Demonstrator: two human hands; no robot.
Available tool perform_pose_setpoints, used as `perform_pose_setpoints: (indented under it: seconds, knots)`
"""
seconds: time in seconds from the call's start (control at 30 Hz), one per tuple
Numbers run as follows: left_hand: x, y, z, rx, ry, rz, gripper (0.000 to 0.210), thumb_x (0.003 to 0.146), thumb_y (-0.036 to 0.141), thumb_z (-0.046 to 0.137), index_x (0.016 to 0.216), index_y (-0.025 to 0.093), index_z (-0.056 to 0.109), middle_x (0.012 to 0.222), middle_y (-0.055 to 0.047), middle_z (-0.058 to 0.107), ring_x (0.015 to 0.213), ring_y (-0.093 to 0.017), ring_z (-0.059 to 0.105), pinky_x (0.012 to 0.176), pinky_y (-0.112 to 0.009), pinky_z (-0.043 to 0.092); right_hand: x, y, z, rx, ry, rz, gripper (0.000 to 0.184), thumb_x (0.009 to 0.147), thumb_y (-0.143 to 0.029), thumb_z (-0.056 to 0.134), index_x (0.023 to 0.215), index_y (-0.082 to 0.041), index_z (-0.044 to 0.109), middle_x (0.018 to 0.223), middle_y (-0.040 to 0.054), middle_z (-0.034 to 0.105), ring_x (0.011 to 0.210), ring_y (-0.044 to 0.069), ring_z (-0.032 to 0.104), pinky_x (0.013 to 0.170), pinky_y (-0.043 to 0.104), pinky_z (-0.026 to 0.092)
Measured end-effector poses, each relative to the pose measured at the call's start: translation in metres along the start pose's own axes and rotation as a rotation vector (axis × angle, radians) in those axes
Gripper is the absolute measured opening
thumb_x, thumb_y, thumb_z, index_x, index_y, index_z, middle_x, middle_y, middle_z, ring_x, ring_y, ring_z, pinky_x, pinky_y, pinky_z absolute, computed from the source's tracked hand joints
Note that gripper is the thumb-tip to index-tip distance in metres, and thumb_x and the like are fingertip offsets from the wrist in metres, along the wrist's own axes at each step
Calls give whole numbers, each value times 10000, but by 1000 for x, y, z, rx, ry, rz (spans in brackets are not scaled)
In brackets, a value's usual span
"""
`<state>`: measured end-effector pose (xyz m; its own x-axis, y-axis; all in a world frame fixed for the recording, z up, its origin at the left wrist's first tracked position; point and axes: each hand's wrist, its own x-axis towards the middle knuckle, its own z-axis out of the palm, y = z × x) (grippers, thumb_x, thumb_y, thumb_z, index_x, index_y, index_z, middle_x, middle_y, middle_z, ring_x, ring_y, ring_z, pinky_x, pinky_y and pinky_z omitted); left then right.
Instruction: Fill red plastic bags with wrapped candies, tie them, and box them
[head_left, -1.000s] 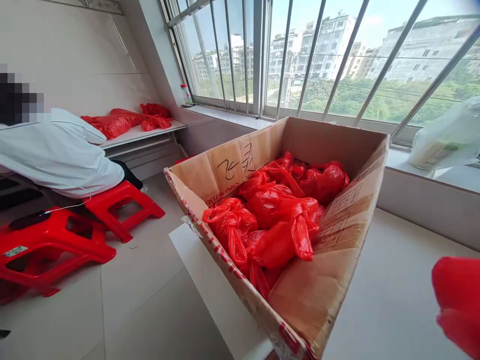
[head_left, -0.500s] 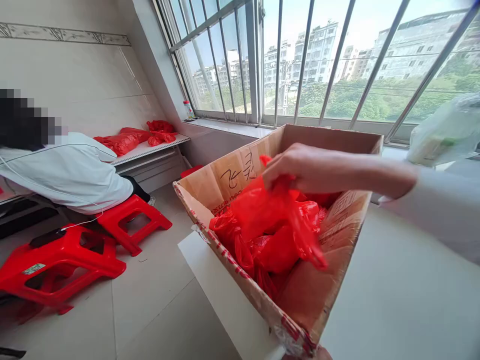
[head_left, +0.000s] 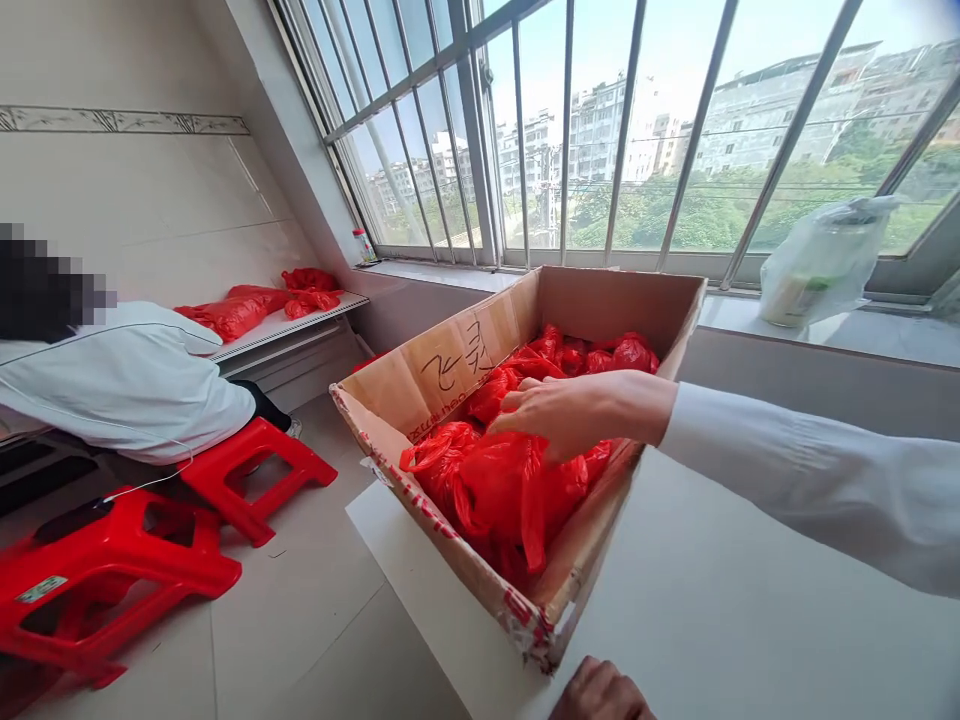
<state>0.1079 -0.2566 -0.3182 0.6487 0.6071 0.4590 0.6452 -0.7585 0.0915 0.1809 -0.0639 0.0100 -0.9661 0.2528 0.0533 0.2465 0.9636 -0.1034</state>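
The right hand (head_left: 574,408) is hanging over a red bag (head_left: 501,490) inside the cardboard box (head_left: 390,395); whether it is gripping, I cannot tell. The left hand (head_left: 604,692) is curling near the box's closest corner, its hold unclear. Black handwritten characters (head_left: 457,360) are marking the inner wall. The surface (head_left: 720,570) is extending rightward; a clear plastic bag (head_left: 817,275) is sitting on the windowsill (head_left: 885,335).

I see bright red bags (head_left: 499,490), a brown carton (head_left: 615,300) marked in black and red, a white tabletop (head_left: 720,570), red stools (head_left: 259,438), and a grey-patterned wall border (head_left: 124,121).
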Motion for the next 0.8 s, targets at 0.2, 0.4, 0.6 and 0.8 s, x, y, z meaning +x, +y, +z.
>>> perform_pose_setpoints:
  seconds: [0.2, 0.4, 0.6, 0.8]
  knots:
    - [1, 4, 20, 73, 177, -8, 376, 874, 235, 564, 534, 193, 410, 477, 34, 323, 466, -113, 274, 471, -264, 248, -30, 33, 3, 144, 73, 217, 522, 721, -460, 744, 1144, -168, 650, 933, 76, 698, 780, 200, 668, 577, 287, 460]
    - [-2, 4, 17, 92, 327, 37, 274, 798, 171, 588, 574, 187, 431, 508, 33, 405, 502, -110, 302, 493, -273, 215, -17, 60, 40, 220, 24, 417, 294, 743, -399, 743, 538, -209, 651, 450, -30, 514, 432, 110, 489, 499, 280, 395]
    - [-7, 5, 29, 107, 352, -83, 306, 771, 192, 576, 519, 177, 404, 489, 26, 357, 482, -98, 293, 456, -253, 237, -15, 30, -1, 270, -135, 233, 162, 648, -194, 776, 542, -213, 655, 429, -65, 518, 352, 69, 419, 372, 230, 293]
    - [-9, 6, 38, 133, 324, -131, 342, 782, 225, 574, 513, 183, 367, 476, 22, 333, 454, -99, 290, 424, -249, 210, -21, 19, 4, 5, -271, 192, 252, 592, -4, 669, 470, -218, 616, 409, -75, 508, 315, 58, 351, 357, 234, 257]
